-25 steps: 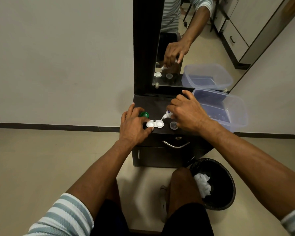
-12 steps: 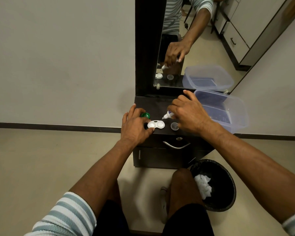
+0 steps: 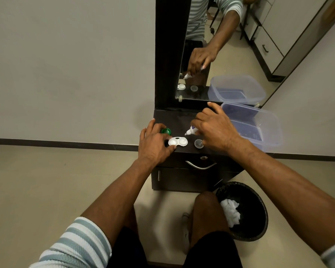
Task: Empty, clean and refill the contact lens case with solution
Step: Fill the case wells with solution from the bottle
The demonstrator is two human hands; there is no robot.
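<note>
A white two-well contact lens case (image 3: 178, 141) lies open on the dark cabinet top (image 3: 174, 118). My left hand (image 3: 154, 146) rests at its left end, with finger and thumb pinching the case. My right hand (image 3: 215, 128) grips a small white solution bottle (image 3: 190, 130), tilted with its nozzle just above the case's right well. A green cap (image 3: 166, 131) sits behind my left hand. A clear cap (image 3: 198, 143) lies right of the case, under my right hand.
A clear plastic tub (image 3: 259, 122) stands at the cabinet's right end. A mirror (image 3: 220, 55) rises behind. Below the top is a drawer with a metal handle (image 3: 200, 165). On the floor at right is a black bin (image 3: 244, 211) with white tissue (image 3: 230, 211).
Both hands stay in place around the case. The bottle nozzle stays aimed at the case, with only a slight shift of the view.
</note>
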